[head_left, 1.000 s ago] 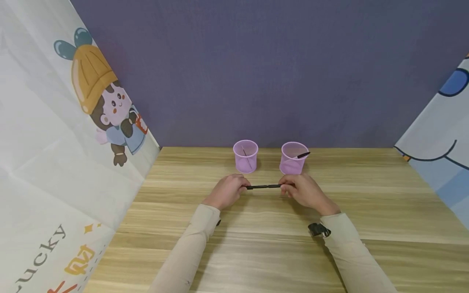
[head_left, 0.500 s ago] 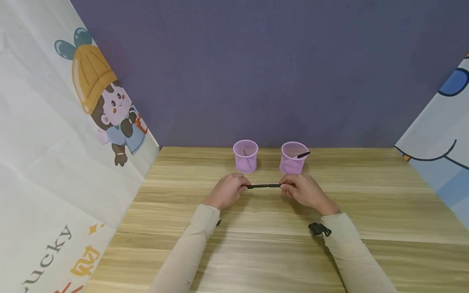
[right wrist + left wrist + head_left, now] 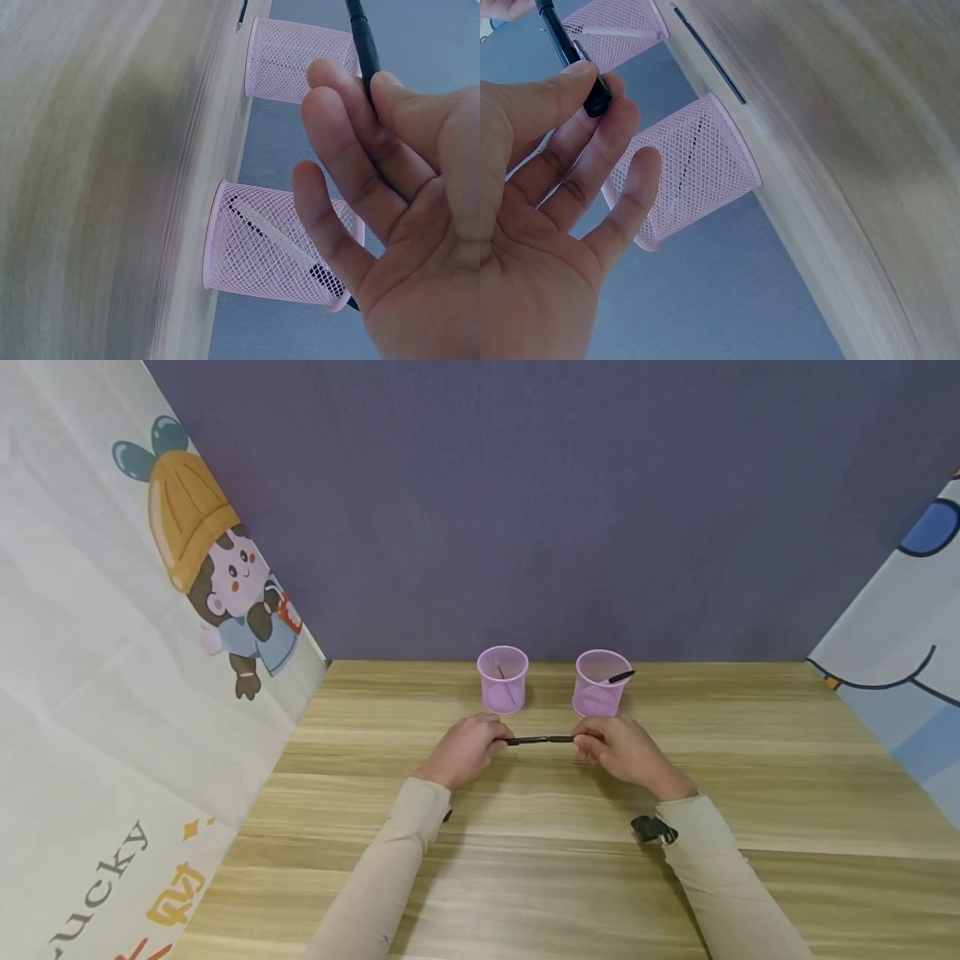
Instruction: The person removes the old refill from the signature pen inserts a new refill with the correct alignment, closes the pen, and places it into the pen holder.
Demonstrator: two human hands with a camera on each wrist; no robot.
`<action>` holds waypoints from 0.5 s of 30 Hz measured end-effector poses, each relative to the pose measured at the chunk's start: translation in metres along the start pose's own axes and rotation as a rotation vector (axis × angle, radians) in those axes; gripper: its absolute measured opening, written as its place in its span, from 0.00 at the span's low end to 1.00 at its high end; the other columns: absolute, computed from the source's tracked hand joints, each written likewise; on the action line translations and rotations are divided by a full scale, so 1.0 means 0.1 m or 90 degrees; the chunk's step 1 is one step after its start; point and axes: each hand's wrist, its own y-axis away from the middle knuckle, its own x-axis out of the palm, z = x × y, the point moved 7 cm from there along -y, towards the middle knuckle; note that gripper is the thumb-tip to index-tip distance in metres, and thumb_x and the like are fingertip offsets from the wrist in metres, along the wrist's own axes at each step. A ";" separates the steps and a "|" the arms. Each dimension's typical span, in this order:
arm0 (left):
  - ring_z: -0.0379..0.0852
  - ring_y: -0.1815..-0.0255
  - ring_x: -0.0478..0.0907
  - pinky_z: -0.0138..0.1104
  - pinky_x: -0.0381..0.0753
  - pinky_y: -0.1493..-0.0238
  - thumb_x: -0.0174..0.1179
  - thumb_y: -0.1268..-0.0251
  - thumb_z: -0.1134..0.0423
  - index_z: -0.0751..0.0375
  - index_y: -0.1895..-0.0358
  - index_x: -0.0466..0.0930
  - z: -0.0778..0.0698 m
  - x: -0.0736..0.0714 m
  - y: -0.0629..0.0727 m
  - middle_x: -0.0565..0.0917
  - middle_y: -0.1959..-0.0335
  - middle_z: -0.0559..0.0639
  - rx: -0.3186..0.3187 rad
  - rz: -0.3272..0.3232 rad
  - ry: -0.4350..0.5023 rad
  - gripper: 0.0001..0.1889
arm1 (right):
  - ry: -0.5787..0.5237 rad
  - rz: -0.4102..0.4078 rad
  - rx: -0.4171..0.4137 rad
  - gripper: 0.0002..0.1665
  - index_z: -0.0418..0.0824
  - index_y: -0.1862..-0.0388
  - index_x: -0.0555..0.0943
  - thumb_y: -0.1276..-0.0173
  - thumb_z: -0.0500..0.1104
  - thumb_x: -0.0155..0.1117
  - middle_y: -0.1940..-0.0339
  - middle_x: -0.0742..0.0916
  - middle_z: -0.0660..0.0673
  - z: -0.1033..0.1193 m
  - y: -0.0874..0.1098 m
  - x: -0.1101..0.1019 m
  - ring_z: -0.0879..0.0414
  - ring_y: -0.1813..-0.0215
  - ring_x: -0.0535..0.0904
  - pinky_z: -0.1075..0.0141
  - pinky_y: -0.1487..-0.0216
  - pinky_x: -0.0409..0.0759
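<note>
A black pen (image 3: pixel 540 740) spans the gap between my two hands, level above the table. My left hand (image 3: pixel 468 750) pinches its left end, the clip end, between thumb and fingers, other fingers spread loosely in the left wrist view. The right hand (image 3: pixel 622 753) pinches the opposite end with thumb and index finger. Behind the hands stand two pink mesh cups. The left cup (image 3: pixel 503 693) contains a thin dark stick; the right cup (image 3: pixel 597 700) has a pen with a black end (image 3: pixel 622 677) leaning over its rim.
Wood-grain table (image 3: pixel 540 877) lies under both arms. On it, near the cups, is a thin dark stick (image 3: pixel 709 54) seen in the left wrist view. A dark blue-grey wall (image 3: pixel 525 510) rises behind the cups, with a printed white sheet (image 3: pixel 97 635) at the left.
Both hands hold the pen in nearly the same place. The printed sheet at the left has shifted slightly to the right.
</note>
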 end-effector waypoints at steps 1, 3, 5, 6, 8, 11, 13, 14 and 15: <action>0.44 0.50 0.85 0.37 0.84 0.41 0.64 0.30 0.67 0.56 0.52 0.89 0.00 0.00 0.00 0.89 0.55 0.46 0.000 -0.001 0.000 0.08 | 0.002 -0.001 0.002 0.06 0.39 0.63 0.87 0.26 0.39 0.65 0.78 0.85 0.56 0.00 0.00 0.00 0.68 0.76 0.77 0.69 0.69 0.78; 0.44 0.50 0.85 0.38 0.84 0.42 0.64 0.30 0.67 0.56 0.53 0.89 0.00 0.00 0.00 0.89 0.56 0.47 0.002 -0.005 -0.001 0.08 | 0.008 -0.001 0.004 0.07 0.40 0.64 0.86 0.26 0.39 0.65 0.79 0.84 0.57 0.00 0.00 0.00 0.68 0.76 0.77 0.68 0.68 0.78; 0.44 0.50 0.85 0.38 0.84 0.42 0.65 0.30 0.67 0.57 0.53 0.89 -0.01 -0.01 0.00 0.89 0.56 0.47 0.005 -0.009 -0.002 0.08 | 0.011 0.000 0.009 0.08 0.40 0.65 0.85 0.26 0.40 0.64 0.80 0.84 0.57 0.00 0.00 0.00 0.68 0.77 0.77 0.68 0.67 0.78; 0.44 0.50 0.85 0.38 0.84 0.42 0.65 0.30 0.67 0.56 0.53 0.89 -0.01 -0.01 0.00 0.89 0.56 0.47 0.005 -0.009 -0.001 0.08 | 0.013 0.001 0.010 0.08 0.40 0.66 0.85 0.25 0.40 0.64 0.81 0.84 0.58 0.00 0.00 0.00 0.68 0.77 0.77 0.68 0.67 0.78; 0.44 0.50 0.85 0.38 0.84 0.41 0.65 0.30 0.67 0.56 0.53 0.90 -0.01 -0.01 0.00 0.90 0.56 0.47 0.005 -0.010 -0.002 0.08 | 0.011 0.005 0.015 0.09 0.40 0.67 0.85 0.25 0.41 0.64 0.81 0.84 0.58 -0.01 0.00 0.00 0.67 0.77 0.77 0.68 0.68 0.79; 0.45 0.50 0.85 0.38 0.84 0.41 0.65 0.30 0.67 0.57 0.53 0.89 0.00 -0.01 -0.01 0.90 0.55 0.47 0.003 -0.009 -0.004 0.08 | 0.009 0.010 0.021 0.10 0.41 0.67 0.84 0.24 0.42 0.63 0.81 0.84 0.58 -0.02 0.00 0.01 0.67 0.77 0.78 0.69 0.68 0.79; 0.45 0.49 0.85 0.38 0.83 0.40 0.65 0.30 0.67 0.56 0.53 0.89 0.00 -0.01 -0.01 0.90 0.55 0.47 0.001 -0.007 -0.005 0.08 | 0.008 0.012 0.024 0.11 0.41 0.67 0.84 0.24 0.42 0.62 0.81 0.84 0.58 -0.03 0.00 0.01 0.67 0.77 0.79 0.69 0.68 0.79; 0.45 0.49 0.85 0.38 0.83 0.40 0.65 0.30 0.67 0.56 0.52 0.89 0.00 -0.01 -0.01 0.90 0.54 0.47 0.002 -0.008 -0.005 0.08 | 0.007 0.012 0.025 0.11 0.41 0.67 0.84 0.24 0.42 0.62 0.81 0.84 0.58 -0.03 0.00 0.02 0.67 0.77 0.79 0.69 0.68 0.80; 0.45 0.49 0.85 0.38 0.83 0.40 0.65 0.30 0.67 0.56 0.52 0.89 0.00 -0.01 -0.01 0.90 0.54 0.47 0.004 -0.009 -0.005 0.08 | 0.007 0.012 0.027 0.11 0.41 0.67 0.84 0.24 0.42 0.62 0.81 0.84 0.58 -0.04 0.00 0.02 0.67 0.77 0.79 0.69 0.68 0.80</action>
